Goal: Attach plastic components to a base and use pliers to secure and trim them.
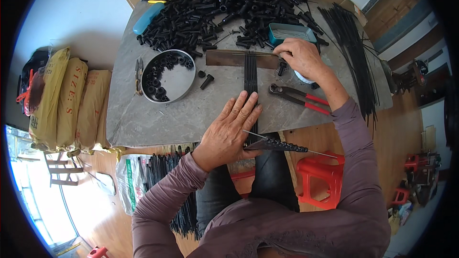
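Observation:
My left hand (229,131) lies flat, fingers stretched out, over the near part of a row of thin black rods (250,74). The rods lie side by side on the grey table, and their far ends rest on a brown bar (222,58). Beside my left thumb, a thin metal rod threaded with small black pieces (287,146) slants past the table's front edge. My right hand (303,57) is closed in a pinch at the bar's right end; what its fingers hold is hidden. Just below it are a black bolt-shaped part (282,69) and a partly covered white round thing (302,77).
Red-handled pincers (299,98) lie right of the rods. A round metal tray (179,83) holds black parts. Behind are a heap of black bolt-shaped parts (215,14) and a teal box (273,33) of thin pins. Long black rods (354,52) lie far right. A red stool (318,179) stands below.

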The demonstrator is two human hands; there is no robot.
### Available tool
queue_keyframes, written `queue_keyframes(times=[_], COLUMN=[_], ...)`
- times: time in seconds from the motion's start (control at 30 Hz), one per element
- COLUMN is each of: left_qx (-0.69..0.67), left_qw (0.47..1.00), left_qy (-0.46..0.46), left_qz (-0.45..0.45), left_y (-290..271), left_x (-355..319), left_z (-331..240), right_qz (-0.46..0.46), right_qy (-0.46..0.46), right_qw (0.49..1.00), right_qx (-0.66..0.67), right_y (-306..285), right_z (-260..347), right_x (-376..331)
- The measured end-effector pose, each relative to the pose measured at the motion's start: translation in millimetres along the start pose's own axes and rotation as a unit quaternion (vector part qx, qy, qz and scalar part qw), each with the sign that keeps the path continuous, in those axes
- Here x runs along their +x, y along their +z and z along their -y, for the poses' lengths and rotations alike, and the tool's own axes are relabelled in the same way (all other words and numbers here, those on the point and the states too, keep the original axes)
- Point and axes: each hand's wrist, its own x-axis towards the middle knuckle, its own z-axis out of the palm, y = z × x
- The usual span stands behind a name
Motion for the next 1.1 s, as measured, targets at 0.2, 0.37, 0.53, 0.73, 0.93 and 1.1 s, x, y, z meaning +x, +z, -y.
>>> queue_keyframes(times=[0.2,0.37,0.53,0.73,0.93,1.1], left_qx=[0.027,0.056,0.009,0.016,0.029,0.047], left_qw=[1.000,0.998,1.000,1.000,0.999,0.998], left_qy=[0.009,0.014,0.011,0.016,0.011,0.023], left_qz=[0.006,0.019,-0.019,-0.021,-0.018,-0.030], left_y=[-1,-1,0,1,2,3], left_x=[0,0,-1,0,1,-3], left_z=[0,2,2,1,-1,4], right_qz=[0.010,0.037,0.051,0.041,-0.085,-0.196], right_qy=[-0.028,-0.037,-0.020,-0.036,-0.107,-0.140], right_qw=[1.000,0.999,0.998,0.998,0.990,0.970], right_qx=[0.008,-0.003,0.000,-0.011,-0.014,-0.041], right_y=[8,6,1,4,19,8], right_z=[-3,1,7,10,18,44], right_x=[13,18,22,22,27,-1])
